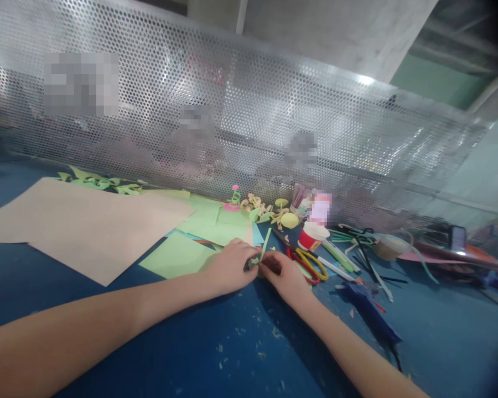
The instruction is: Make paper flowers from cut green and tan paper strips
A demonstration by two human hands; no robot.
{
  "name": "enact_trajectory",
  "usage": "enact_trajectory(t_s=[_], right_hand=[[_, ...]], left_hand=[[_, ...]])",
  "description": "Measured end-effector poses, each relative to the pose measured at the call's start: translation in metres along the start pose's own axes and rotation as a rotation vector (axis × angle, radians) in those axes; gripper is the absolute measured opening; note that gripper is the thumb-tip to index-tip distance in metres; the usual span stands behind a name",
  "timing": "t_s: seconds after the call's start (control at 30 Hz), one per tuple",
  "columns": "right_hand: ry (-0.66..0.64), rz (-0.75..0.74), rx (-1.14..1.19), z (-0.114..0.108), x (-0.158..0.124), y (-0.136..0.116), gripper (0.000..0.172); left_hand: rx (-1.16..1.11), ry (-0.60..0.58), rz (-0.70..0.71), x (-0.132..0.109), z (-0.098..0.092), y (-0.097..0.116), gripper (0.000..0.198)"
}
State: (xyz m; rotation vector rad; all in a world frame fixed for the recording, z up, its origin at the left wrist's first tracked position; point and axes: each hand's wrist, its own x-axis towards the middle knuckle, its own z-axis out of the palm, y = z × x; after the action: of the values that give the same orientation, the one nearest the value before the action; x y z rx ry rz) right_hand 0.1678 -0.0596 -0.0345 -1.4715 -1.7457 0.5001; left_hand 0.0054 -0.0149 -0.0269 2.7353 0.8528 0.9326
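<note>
My left hand (235,266) and my right hand (286,276) meet above the blue table, fingertips almost touching. A thin light-green paper strip (266,242) stands up between them, pinched in my right fingertips. My left fingers are curled closed around a small piece, partly dark and partly pale green; its kind is hidden by the fingers. Scissors (324,272) with red and yellow handles lie just beyond my right hand. Green paper sheets (178,257) lie beyond my left hand.
Large tan sheets (103,226) cover the left side. A red-and-white paper cup (312,236), small paper flowers (232,199) and green cut leaves (103,182) stand or lie along a perforated metal screen (149,99). A blue glue gun (371,312) with a cord lies right.
</note>
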Motion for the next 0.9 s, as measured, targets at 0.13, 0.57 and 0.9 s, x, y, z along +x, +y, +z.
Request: enact_trajectory(t_s=[0.13,0.57,0.9], right_hand=[[0.02,-0.01,0.025,-0.0006,-0.0006,-0.0019,0.013],[0.122,0.003,0.011,-0.0027,-0.0017,0.0041,0.024],[0.24,0.059,-0.02,-0.0066,-0.0031,-0.0044,0.027]], left_hand=[[0.009,0.011,0.011,-0.0002,0.0001,0.0006,0.025],[-0.013,-0.012,0.006,0.0004,-0.0014,0.0008,0.03],[-0.087,0.127,-0.101,0.0019,-0.0053,-0.0015,0.033]])
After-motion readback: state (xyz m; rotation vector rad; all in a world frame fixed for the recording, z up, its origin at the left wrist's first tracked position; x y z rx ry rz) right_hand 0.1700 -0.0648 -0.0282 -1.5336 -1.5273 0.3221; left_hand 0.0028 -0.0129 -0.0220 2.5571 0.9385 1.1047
